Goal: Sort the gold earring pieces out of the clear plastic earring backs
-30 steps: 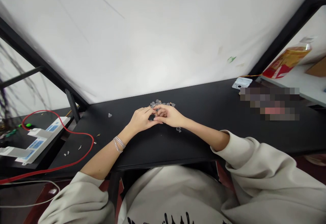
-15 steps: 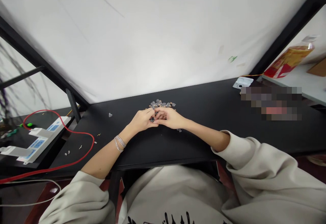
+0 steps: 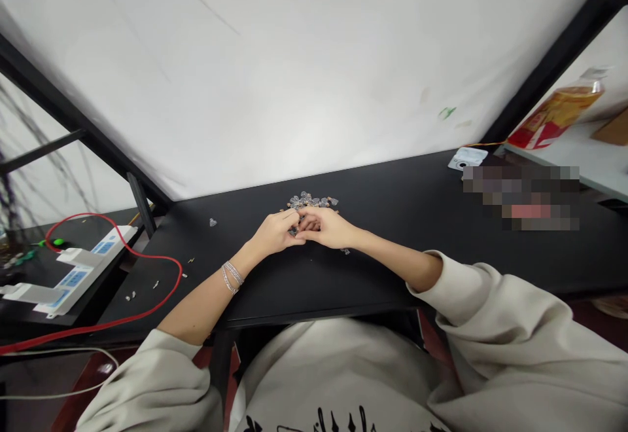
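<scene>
My left hand [image 3: 272, 234] and my right hand [image 3: 328, 228] meet fingertip to fingertip on the black table [image 3: 402, 222]. Both have their fingers curled and pinched together around something tiny that I cannot make out. Just beyond the fingers lies a small pile of clear, glittering little pieces [image 3: 309, 201]. A silver bracelet [image 3: 230, 276] circles my left wrist. One loose clear piece [image 3: 212, 222] lies to the left of the hands, and another [image 3: 346, 251] shows under my right wrist.
A white wall panel rises behind the table. At left, a red cable [image 3: 147, 258] loops past a white power strip [image 3: 73, 275]. A small white device [image 3: 467, 158] and a blurred patch sit at right; an orange bag [image 3: 554, 116] lies on a side shelf.
The hands have drawn slightly closer together and the fingers have tucked in; otherwise they stay in the same spot by the pile.
</scene>
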Motion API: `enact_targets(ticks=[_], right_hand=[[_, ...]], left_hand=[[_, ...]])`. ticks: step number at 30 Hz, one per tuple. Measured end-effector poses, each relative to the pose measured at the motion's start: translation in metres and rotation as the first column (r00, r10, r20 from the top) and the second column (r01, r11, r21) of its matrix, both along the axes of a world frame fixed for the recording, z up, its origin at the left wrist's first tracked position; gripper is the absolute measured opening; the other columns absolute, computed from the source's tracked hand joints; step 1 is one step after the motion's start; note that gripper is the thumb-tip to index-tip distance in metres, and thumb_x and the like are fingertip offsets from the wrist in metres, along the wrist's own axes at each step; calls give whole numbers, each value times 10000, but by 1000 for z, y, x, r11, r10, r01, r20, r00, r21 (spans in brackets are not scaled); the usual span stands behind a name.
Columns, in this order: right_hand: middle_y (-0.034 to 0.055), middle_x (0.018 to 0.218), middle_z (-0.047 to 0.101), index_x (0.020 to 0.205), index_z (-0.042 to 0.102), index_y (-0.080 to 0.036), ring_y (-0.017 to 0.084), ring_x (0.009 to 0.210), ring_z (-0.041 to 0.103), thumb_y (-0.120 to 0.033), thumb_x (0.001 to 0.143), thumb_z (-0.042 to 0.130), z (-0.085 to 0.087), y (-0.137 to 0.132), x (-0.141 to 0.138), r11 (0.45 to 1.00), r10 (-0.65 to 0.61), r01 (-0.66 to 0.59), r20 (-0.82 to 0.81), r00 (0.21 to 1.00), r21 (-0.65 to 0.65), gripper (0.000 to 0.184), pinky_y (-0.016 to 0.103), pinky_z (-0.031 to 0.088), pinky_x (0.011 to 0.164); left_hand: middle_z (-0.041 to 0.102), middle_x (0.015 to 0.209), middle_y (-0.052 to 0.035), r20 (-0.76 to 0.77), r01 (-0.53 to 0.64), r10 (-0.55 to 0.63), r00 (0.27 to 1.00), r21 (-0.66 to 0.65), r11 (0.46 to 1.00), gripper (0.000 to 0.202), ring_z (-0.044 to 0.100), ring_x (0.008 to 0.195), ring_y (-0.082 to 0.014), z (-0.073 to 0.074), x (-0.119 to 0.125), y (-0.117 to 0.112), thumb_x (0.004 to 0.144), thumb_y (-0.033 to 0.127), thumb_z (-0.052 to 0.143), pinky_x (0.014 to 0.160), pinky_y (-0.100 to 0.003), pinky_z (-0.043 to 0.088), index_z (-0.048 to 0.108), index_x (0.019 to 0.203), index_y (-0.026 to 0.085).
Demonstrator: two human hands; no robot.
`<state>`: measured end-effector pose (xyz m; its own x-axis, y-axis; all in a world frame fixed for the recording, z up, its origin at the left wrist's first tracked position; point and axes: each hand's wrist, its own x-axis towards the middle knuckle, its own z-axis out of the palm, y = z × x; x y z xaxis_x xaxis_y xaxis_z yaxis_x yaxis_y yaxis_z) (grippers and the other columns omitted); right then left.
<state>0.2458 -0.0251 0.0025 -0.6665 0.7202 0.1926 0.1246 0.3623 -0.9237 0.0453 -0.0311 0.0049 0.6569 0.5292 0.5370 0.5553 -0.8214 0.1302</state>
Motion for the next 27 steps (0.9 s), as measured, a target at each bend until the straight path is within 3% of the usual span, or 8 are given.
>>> enact_targets(ticks=[4, 7, 10, 12, 14, 20, 24, 27], right_hand=[[61, 944, 744, 1126, 634, -165, 160, 832, 703, -301, 796, 714, 14, 4, 9, 993, -16, 3, 110, 994, 120, 366, 266, 537, 749], [39, 811, 731, 893, 714, -163, 142, 731, 671, -391, 796, 718, 33, 11, 27, 969, -128, 69, 242, 962, 237, 249, 238, 492, 680], [3, 588, 661, 667, 716, -171, 118, 549, 591, -427, 701, 792, 48, 16, 45, 975, -42, -86, 553, 832, 205, 270, 230, 411, 567], [-12, 547, 644, 641, 728, -181, 108, 489, 552, -379, 597, 857, 51, 16, 53, 971, 59, -205, 705, 706, 124, 240, 231, 372, 516], [-22, 560, 657, 683, 749, -193, 108, 482, 556, -313, 560, 867, 50, 15, 57, 967, 102, -245, 760, 642, 77, 208, 228, 360, 497], [-17, 601, 691, 700, 740, -198, 124, 535, 614, -279, 672, 770, 42, 16, 53, 975, 166, -221, 714, 680, -16, 91, 222, 425, 542], [-8, 662, 713, 754, 725, -196, 124, 579, 632, -305, 697, 755, 39, 16, 47, 983, 95, -171, 627, 773, 61, 127, 217, 446, 579], [10, 683, 718, 795, 705, -179, 128, 547, 629, -369, 735, 714, 38, 14, 44, 987, 138, -156, 630, 764, -28, 200, 224, 462, 563]], left_hand=[[483, 660, 27, 31, -17, 17, 999, -24, 1000, 345, 447, 569, -116, 0, -1, 1, 825, 327, 686, 549, -240, 368, 387, 697, 211], [442, 644, 45, 84, -58, 61, 995, -32, 998, 324, 392, 548, -97, -2, -1, 2, 799, 293, 685, 518, -226, 329, 393, 688, 207], [414, 641, 54, 112, -85, 89, 990, -37, 996, 328, 363, 546, -88, -4, -2, 4, 771, 270, 701, 509, -219, 306, 393, 680, 201], [417, 645, 55, 135, -106, 113, 984, -56, 993, 317, 371, 553, -87, -5, -2, 5, 769, 263, 701, 518, -215, 318, 403, 682, 198], [454, 657, 51, 139, -127, 142, 980, -109, 986, 282, 403, 564, -89, -5, -3, 7, 787, 288, 698, 535, -212, 347, 446, 702, 193], [616, 744, 7, 62, -168, 186, 981, -224, 960, 286, 478, 575, -98, -6, -10, 13, 824, 459, 714, 572, -235, 399, 657, 827, 179], [642, 789, -24, 45, -157, 174, 984, -249, 956, 351, 489, 584, -108, -4, -13, 16, 821, 515, 707, 593, -252, 416, 726, 920, 179], [661, 819, -28, 32, -178, 197, 980, -305, 935, 375, 495, 576, -102, 0, -16, 18, 817, 524, 706, 592, -249, 418, 740, 964, 181]])
